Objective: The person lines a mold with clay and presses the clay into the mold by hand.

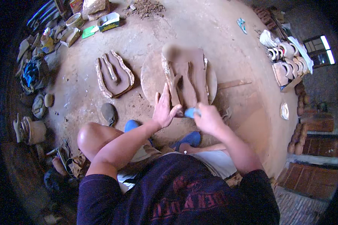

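Observation:
In front of me a long brown clay piece (pixel 183 80) with pale, rough side walls lies on a round board (pixel 149 83). Two raised strips run along its inside. My left hand (pixel 164 109) rests against its near left end, fingers stretched and thumb apart. My right hand (pixel 209 119) is closed round a small blue scraper-like piece (pixel 192 113), held at the near end of the clay. Motion blur hides its exact kind and whether it touches the clay. A second clay piece (pixel 124 77), similarly walled and rounded at its near end, lies on the floor to the left.
A flat wooden strip (pixel 234 83) lies right of the board. A dark rounded stone-like object (pixel 109 112) is near my left knee. Boxes (pixel 109 22) and a tub (pixel 75 21) stand far left. Curved clay pieces (pixel 289 69) are stacked at the right. Blue shoes (pixel 190 139) are on my feet.

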`<action>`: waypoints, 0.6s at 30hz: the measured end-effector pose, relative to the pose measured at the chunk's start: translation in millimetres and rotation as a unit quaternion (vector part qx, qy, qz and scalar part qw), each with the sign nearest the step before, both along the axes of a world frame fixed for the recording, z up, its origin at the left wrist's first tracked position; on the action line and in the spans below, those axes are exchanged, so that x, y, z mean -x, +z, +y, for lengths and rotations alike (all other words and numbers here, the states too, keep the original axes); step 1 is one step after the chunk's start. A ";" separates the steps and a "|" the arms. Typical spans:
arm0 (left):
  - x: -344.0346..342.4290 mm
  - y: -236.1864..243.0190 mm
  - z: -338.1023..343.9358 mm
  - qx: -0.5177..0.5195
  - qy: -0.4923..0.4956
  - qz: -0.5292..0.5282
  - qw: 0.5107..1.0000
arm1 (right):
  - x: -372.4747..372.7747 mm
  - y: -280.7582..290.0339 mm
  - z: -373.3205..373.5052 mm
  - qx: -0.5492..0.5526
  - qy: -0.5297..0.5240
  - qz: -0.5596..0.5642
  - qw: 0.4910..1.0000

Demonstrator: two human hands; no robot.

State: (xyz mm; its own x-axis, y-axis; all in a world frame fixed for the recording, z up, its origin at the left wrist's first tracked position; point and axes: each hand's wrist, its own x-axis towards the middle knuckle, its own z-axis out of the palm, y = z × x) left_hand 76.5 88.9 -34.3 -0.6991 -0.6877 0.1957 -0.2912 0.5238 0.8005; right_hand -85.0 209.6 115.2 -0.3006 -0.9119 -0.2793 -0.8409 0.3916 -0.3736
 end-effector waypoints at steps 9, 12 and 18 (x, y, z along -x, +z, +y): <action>20.4 -0.8 -47.8 -0.221 0.207 0.191 0.934 | 35.9 -43.8 -129.1 0.173 0.018 0.023 0.984; 18.2 19.9 -60.6 -0.398 0.118 0.310 0.855 | 38.1 -46.9 -147.6 0.253 0.117 0.071 0.958; 7.5 51.2 -75.1 -0.529 0.062 0.397 0.748 | 22.5 -15.9 -156.8 0.095 0.020 -0.028 0.995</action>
State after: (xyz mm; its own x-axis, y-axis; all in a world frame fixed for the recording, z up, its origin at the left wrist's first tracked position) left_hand 69.0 13.7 16.8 -0.5700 -0.8010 -0.1831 0.5018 -0.5158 0.6944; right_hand -107.5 52.9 99.3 -0.2525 -0.9607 -0.1157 -0.8296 0.2765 -0.4850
